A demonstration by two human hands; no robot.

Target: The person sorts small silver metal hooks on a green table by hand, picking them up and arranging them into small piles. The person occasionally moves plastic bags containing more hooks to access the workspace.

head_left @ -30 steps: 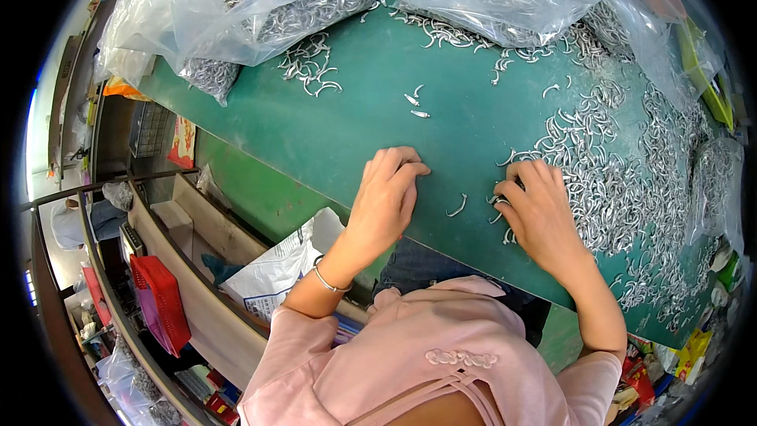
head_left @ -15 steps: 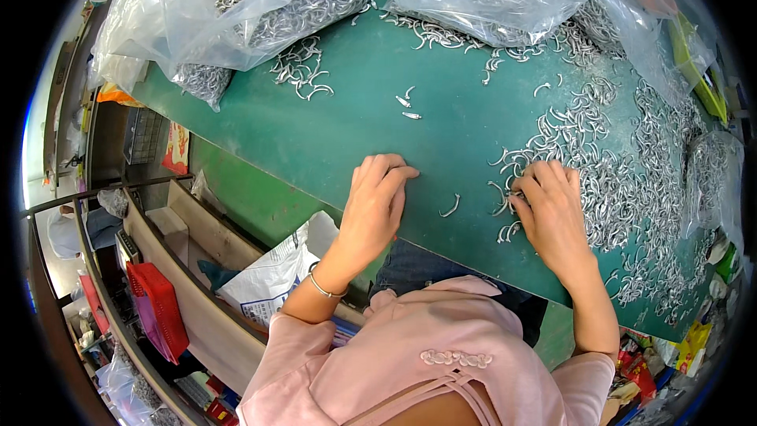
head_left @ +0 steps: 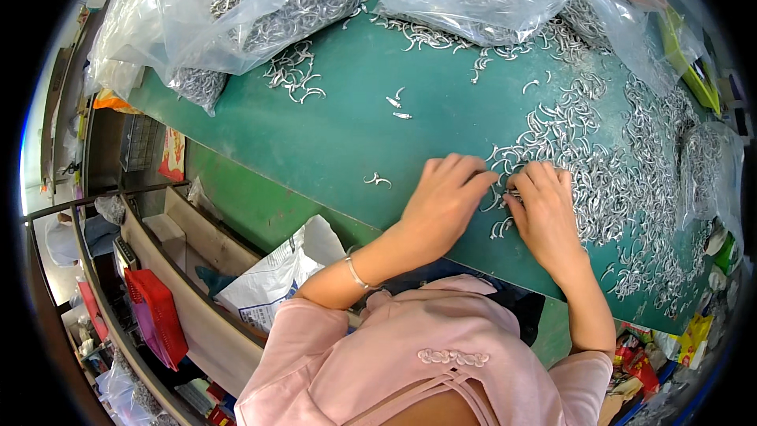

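Note:
Small curved silver metal pieces (head_left: 587, 181) lie in a wide loose heap on the green table top (head_left: 331, 138). At the heap's left edge my left hand (head_left: 445, 201) is closed, its fingers pressed together; the fingertips hide whatever they pinch. Close to its right, my right hand (head_left: 546, 217) rests on the edge of the same heap with curled fingers, thumb near the index finger. What lies under those fingertips cannot be made out. A small silver curved piece (head_left: 378, 181) sits apart to the left, and several more (head_left: 400, 102) lie farther back.
Clear plastic bags full of the metal pieces (head_left: 296, 4) (head_left: 481, 0) stand along the far edge, another bag (head_left: 706, 166) at the right. Left of the table are wooden shelving (head_left: 209, 300), a red basket (head_left: 158, 319) and a white printed sack (head_left: 288, 268).
My left hand has moved right, up to the heap beside my right hand. A small silver piece now shows where it was. My right hand stays at the heap's edge.

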